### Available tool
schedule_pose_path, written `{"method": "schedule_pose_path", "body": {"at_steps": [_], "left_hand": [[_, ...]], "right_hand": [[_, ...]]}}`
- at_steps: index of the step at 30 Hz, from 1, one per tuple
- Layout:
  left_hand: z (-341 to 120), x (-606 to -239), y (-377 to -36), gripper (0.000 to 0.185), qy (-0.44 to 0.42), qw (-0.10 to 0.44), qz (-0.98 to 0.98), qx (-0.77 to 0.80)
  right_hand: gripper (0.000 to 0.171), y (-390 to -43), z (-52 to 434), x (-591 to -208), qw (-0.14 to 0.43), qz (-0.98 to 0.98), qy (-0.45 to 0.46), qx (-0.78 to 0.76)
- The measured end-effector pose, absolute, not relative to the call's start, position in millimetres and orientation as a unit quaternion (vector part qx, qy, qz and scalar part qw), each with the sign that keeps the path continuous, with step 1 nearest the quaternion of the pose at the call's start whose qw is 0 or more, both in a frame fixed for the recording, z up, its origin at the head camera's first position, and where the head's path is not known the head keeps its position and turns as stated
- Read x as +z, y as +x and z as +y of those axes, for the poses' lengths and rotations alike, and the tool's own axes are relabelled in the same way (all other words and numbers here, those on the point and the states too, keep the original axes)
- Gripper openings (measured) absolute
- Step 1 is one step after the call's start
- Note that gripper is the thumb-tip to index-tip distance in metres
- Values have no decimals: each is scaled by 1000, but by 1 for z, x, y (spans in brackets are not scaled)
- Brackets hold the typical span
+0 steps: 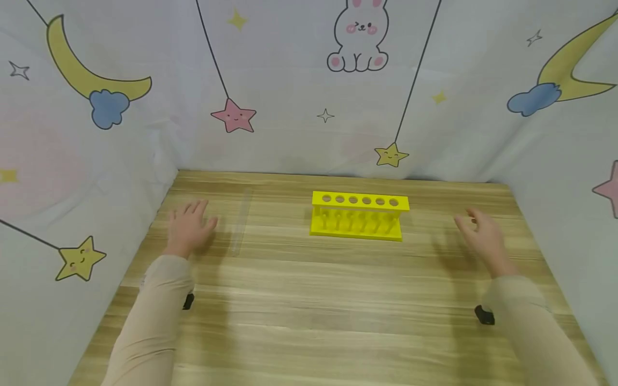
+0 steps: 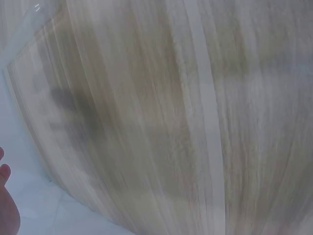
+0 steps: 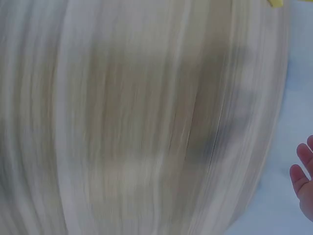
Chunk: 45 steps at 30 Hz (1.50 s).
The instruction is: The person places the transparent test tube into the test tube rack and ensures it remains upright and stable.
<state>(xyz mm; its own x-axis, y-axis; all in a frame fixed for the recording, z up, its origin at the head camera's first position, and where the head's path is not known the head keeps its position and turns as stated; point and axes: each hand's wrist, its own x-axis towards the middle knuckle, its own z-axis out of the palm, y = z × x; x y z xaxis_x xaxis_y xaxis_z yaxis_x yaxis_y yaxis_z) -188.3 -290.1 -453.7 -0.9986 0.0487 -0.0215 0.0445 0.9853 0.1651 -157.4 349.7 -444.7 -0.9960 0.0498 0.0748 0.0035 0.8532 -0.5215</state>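
Observation:
A clear, thin tube (image 1: 242,222), apparently a test tube, lies lengthwise on the wooden table, left of centre. Just left of it is my left hand (image 1: 189,228), fingers spread and nothing in them. The left wrist view catches part of the tube (image 2: 29,32) at its upper left corner and a bit of the hand (image 2: 7,205) at the edge. Toward the back of the table stands a yellow test tube rack (image 1: 359,215), its round holes and pegs bare. My right hand (image 1: 482,239) hovers to its right with loosely bent fingers, holding nothing; the right wrist view shows its fingertips (image 3: 299,178).
The wooden table (image 1: 328,305) has a white cloth (image 1: 289,145) printed with stars, moons and a rabbit behind it and at both sides. A small dark device (image 1: 485,315) sits at the right wrist, another (image 1: 188,301) at the left.

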Motion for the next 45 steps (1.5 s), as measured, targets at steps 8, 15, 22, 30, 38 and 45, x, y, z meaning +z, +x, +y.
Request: {"method": "schedule_pose_path", "body": {"at_steps": [8,15,22,30,38,45], "left_hand": [[-284,-464,-191,54,21,-3,996,85],[-280,-470,-192,52,22,-24,994,101],[-274,-469,-191,50,19,-47,991,126],[-267,-474,-195,50,3,-37,985,170],[-260,-475,-197,53,-11,-3,980,199],[-255,-478,-199,53,-15,2,977,211]], "right_hand": [[49,-163,326,-454,92,-923,-52,370],[52,-164,316,-457,83,-908,-80,402],[57,-168,309,-453,67,-894,-103,430],[59,-174,295,-460,71,-878,-119,458],[51,-180,279,-462,93,-853,-126,497],[50,-187,264,-464,97,-833,-141,527]]}}
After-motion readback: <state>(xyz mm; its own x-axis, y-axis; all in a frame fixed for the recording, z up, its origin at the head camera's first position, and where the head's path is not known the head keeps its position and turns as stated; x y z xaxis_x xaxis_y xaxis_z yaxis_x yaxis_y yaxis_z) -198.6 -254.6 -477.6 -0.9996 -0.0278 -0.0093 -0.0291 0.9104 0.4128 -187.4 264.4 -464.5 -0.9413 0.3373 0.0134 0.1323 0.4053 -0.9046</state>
